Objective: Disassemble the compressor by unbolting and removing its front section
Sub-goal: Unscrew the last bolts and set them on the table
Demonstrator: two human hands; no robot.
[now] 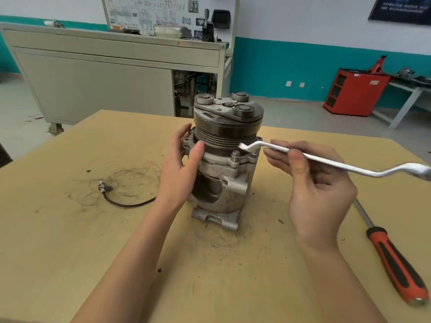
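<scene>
Slip risk: right hand (pixel 319 183) fingers (pixel 276 157) only pinch wrench (pixel 326 160) shaft; ring could skid off flange bolt (pixel 235 155). Left hand (pixel 182 169) fingers (pixel 197 155) wrap upright compressor (pixel 224 192); torque may tip it.

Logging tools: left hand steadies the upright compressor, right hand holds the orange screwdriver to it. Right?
No: the head view shows the right hand holding a wrench to the compressor; the orange screwdriver lies on the table. The left hand steadies it.

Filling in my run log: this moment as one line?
left hand grips compressor | right hand holds wrench, tip beside compressor | screwdriver lies on table
</scene>
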